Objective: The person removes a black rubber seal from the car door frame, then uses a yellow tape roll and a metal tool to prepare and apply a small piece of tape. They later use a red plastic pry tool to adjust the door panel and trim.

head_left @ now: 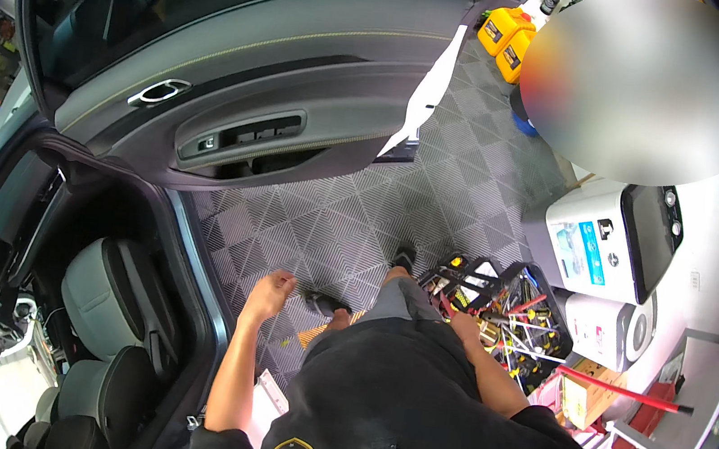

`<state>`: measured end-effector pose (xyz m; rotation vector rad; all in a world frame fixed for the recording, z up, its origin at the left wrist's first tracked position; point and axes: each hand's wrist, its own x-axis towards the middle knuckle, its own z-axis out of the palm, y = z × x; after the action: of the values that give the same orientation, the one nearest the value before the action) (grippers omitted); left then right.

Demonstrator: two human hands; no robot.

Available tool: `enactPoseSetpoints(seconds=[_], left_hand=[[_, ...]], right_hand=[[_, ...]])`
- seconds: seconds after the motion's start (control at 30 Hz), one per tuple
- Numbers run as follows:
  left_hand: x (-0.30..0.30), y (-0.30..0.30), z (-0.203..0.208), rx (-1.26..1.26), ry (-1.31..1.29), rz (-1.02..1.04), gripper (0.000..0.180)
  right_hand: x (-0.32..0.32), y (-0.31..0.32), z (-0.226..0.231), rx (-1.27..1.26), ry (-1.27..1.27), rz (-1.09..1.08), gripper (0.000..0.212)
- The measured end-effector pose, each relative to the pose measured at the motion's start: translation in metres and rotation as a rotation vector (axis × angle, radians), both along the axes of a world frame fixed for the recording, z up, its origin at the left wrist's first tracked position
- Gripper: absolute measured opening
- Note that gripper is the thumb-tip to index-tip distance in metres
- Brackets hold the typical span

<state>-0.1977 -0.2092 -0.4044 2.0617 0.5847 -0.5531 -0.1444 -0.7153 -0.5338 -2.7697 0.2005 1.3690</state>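
My left hand (268,294) hangs over the floor beside the open car door, its fingers curled together. Whatever may be between them is too small to make out. At my right side, my right hand (463,327) is next to a black crate (565,335) full of hand tools. A red handle (447,306) shows at its fingers, but whether the hand grips it is unclear. The car door (250,92) swings wide in front of me, with its grey inner panel, silver door pull (159,92) and window switches (267,132).
Grey car seats (111,283) show through the doorway at left. White boxy appliances (603,238) stand at right, with a red bar (628,390) below them. Yellow jugs (504,35) sit beyond the door's edge. Patterned grey tiles cover the floor (323,229). The upper right is blurred.
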Motion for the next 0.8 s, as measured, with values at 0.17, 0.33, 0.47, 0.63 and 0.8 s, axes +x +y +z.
enactPoseSetpoints(seconds=[0.17, 0.33, 0.47, 0.63, 0.8], left_hand=[[0.017, -0.025, 0.009, -0.101, -0.120, 0.259, 0.031], [0.041, -0.022, -0.030, -0.170, 0.044, 0.375, 0.040], [0.134, -0.036, -0.028, 0.241, -0.021, 0.088, 0.054], [0.267, -0.045, -0.076, 0.569, -0.645, -0.004, 0.067], [0.271, -0.010, -0.177, 0.167, -0.721, 0.221, 0.049]], right_hand=[[0.062, -0.058, -0.054, 0.134, 0.309, 0.254, 0.044], [0.100, -0.090, -0.063, 0.574, 0.548, -1.099, 0.035], [0.199, -0.079, -0.106, 0.083, 0.644, 0.146, 0.060], [0.294, 0.028, -0.045, 0.539, -0.392, 0.057, 0.029], [0.320, 0.136, -0.085, 0.953, -0.474, 0.217, 0.019]])
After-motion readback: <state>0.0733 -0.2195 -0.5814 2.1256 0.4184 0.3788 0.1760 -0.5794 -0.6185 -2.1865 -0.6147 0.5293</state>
